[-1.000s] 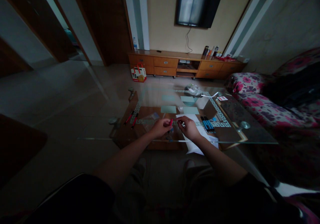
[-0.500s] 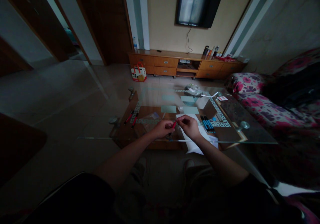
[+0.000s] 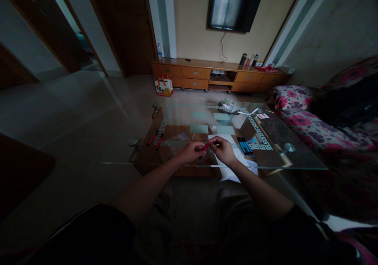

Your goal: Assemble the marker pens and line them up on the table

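My left hand [image 3: 191, 152] is closed around a red pen [image 3: 204, 147] above the near part of a glass coffee table [image 3: 295, 160]. My right hand [image 3: 223, 151] pinches the pen's tip end, fingers pressed together, so both hands meet at the pen. A white sheet of paper [image 3: 233, 170] lies under my right hand. Two red pens [image 3: 155, 140] lie at the table's left side. Several blue and black pens [image 3: 245, 146] lie in a row to the right of the paper.
Pale rectangular cards [image 3: 199, 128] and a clear plastic bag [image 3: 228, 106] sit farther back on the glass. A floral sofa [image 3: 313, 119] stands to the right. A wooden TV cabinet [image 3: 218, 76] lines the far wall, with a small carton [image 3: 163, 87] on the floor before it.
My right hand has drawn in towards the left hand and now pinches the end of the red pen. The left hand stays nearly still.
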Tool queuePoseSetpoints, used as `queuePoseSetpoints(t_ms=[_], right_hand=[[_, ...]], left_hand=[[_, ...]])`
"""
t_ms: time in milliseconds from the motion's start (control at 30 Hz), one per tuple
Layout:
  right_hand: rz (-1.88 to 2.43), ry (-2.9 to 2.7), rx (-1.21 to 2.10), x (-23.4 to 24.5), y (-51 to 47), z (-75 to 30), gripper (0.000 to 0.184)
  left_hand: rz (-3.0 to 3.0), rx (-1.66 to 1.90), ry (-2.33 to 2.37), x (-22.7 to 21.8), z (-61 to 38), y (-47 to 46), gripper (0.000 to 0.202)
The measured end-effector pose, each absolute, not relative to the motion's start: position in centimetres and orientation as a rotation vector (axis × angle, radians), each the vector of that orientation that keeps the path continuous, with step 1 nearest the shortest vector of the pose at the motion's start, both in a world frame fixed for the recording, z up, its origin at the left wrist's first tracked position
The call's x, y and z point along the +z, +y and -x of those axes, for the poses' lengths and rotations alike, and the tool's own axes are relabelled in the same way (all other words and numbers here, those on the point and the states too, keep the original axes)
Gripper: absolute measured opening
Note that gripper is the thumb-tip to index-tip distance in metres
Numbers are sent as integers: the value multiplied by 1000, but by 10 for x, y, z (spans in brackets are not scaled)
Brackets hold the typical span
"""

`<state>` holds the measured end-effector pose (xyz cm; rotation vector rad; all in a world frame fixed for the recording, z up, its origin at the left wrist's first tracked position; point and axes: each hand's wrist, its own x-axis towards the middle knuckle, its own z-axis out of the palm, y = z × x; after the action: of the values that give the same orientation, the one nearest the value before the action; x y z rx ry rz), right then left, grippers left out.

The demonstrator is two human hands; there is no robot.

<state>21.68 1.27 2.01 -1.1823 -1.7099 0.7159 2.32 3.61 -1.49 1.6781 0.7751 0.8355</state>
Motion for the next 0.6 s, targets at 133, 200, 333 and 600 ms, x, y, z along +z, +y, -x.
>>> queuePoseSetpoints(t_ms=[133,200,333,600], right_hand=[[1182,-1724,710,23,12,-215,18],[1188,-1729,699,23,12,-215,19],[1216,-1755,661,23,11,-214,20],[1195,-1907,521,29,5,-215,18]], left_hand=[[-1692,848,768,-13,-23,36,21],[-1689,857,781,-12,-24,36,22],[-1672,861,788,-11,-25,35,21],[-1655,868,792,-12,-24,36,25]])
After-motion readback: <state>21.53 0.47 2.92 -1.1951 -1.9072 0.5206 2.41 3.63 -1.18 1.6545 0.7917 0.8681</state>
